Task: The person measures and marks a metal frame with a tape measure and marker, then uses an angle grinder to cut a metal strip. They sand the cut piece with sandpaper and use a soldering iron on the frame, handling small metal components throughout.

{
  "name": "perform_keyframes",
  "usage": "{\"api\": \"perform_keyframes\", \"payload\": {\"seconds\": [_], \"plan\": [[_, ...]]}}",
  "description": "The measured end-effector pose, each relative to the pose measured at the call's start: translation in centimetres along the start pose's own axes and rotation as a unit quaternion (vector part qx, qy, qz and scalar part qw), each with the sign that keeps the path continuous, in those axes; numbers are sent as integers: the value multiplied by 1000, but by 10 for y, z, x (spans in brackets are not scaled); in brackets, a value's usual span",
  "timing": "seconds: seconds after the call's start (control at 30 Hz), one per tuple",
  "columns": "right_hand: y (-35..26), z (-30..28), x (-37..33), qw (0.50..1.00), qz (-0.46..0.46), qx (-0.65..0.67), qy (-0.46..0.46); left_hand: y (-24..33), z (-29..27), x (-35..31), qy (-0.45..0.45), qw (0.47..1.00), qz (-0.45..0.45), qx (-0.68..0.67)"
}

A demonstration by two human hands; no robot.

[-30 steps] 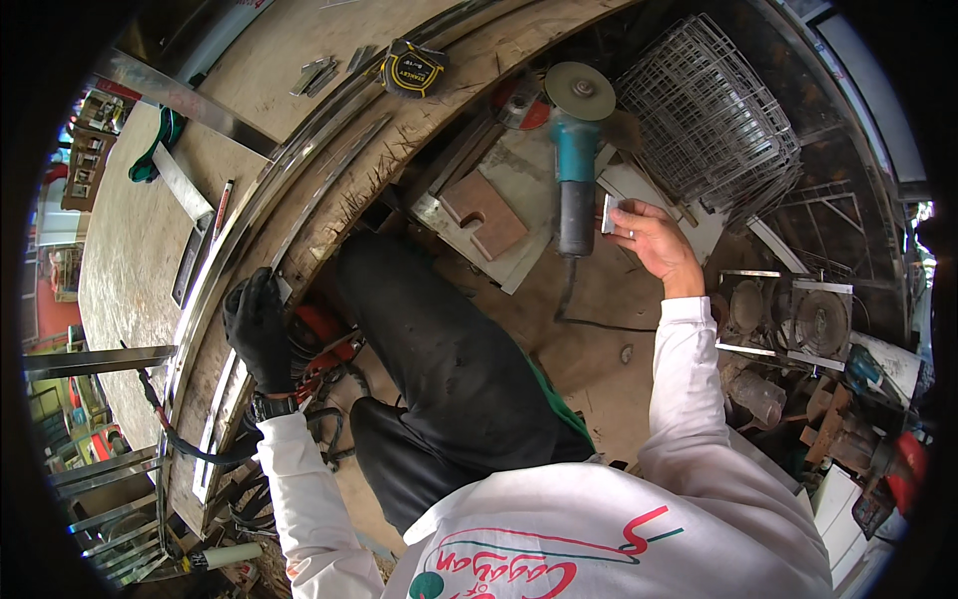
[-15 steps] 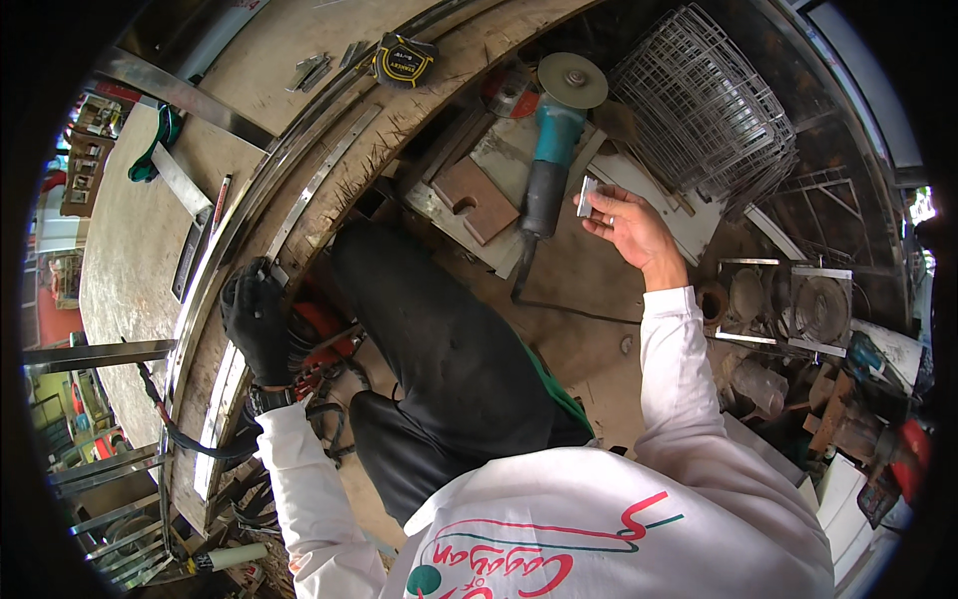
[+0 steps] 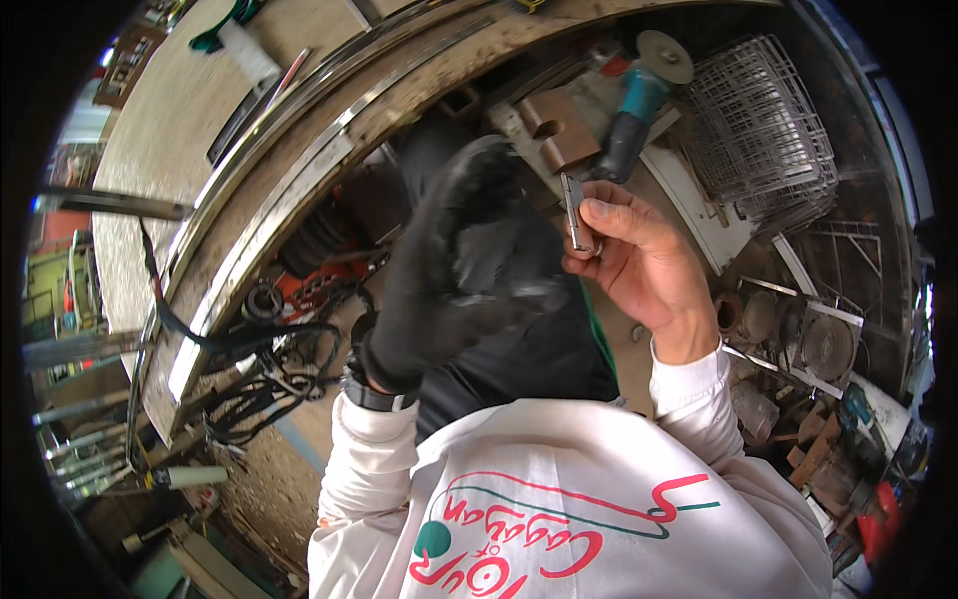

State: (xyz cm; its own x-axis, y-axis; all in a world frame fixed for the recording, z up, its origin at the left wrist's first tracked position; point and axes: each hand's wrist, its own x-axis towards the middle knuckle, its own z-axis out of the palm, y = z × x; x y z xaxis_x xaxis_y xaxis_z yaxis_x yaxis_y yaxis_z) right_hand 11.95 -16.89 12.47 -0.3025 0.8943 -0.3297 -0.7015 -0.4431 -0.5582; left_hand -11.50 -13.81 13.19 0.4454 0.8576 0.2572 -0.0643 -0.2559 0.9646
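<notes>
- Hands first: my right hand (image 3: 639,265) is bare and pinches a small flat grey metal piece (image 3: 574,212) between thumb and fingertips, holding it upright in front of my chest.
- My left hand (image 3: 469,255) wears a black work glove and is raised just left of the metal piece, blurred; I cannot tell how far its fingers are curled, and nothing shows in its grip.
- Both hands are close together above my dark trousers (image 3: 529,349), well off the floor.
- White long sleeves cover both my forearms, and a dark band sits on my left wrist (image 3: 377,394).
- Beyond the metal piece, a teal and black angle grinder with a round disc (image 3: 639,105) lies on a pale board (image 3: 699,205).
- Just left of the grinder sit two brown rusty metal blocks (image 3: 554,128).
- A wire mesh basket of bare grey metal (image 3: 763,130) stands to the right of the grinder.
- The long curved edge of the steel-trimmed worktop (image 3: 299,180) runs across my upper left.
- Black cables (image 3: 259,369) lie tangled under that edge, at my lower left.
</notes>
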Motion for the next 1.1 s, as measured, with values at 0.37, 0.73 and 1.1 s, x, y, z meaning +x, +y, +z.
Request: {"api": "perform_keyframes", "payload": {"seconds": [0.37,0.73,1.1], "plan": [[60,62,-20,999,29,21,29,31,6,-68,148,959,-123,-209],[67,83,-29,998,10,-61,6,35,-1,-95,168,970,-82,-154],[63,68,-22,993,-79,-90,11,6,-33,-112,129,978,26,-161]]}}
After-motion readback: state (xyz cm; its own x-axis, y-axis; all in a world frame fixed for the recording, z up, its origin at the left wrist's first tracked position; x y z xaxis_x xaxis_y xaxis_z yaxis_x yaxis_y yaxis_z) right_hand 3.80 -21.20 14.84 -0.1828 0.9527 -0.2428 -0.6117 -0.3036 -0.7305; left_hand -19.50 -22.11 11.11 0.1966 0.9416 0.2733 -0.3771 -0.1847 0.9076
